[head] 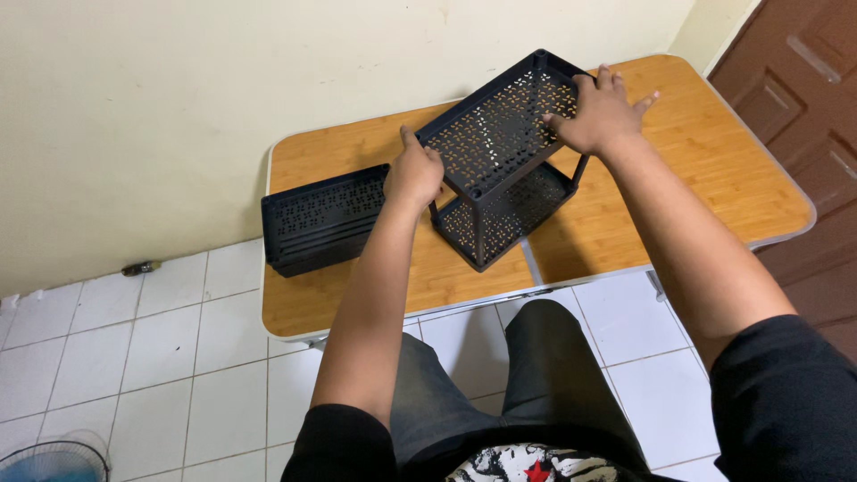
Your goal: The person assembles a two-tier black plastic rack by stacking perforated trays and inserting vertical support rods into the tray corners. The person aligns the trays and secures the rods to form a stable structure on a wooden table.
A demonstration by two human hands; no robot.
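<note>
Single head camera, looking steeply down, close over table (696, 178).

Matt black perforated plastic: two-tier rack (500, 152), spare trays (323, 219). Table (696, 170) with smooth bamboo-look wood top, slight sheen, pale metal edging. Glossy white floor tiles (152, 357).

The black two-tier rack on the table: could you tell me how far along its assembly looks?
Done: the two-tier rack has two perforated shelves joined by corner posts and stands on the wooden table. In hand: the left hand grips the top shelf's near-left corner, the right hand its far-right end. Left: a stack of spare black shelves lies unattached beside it.
</note>
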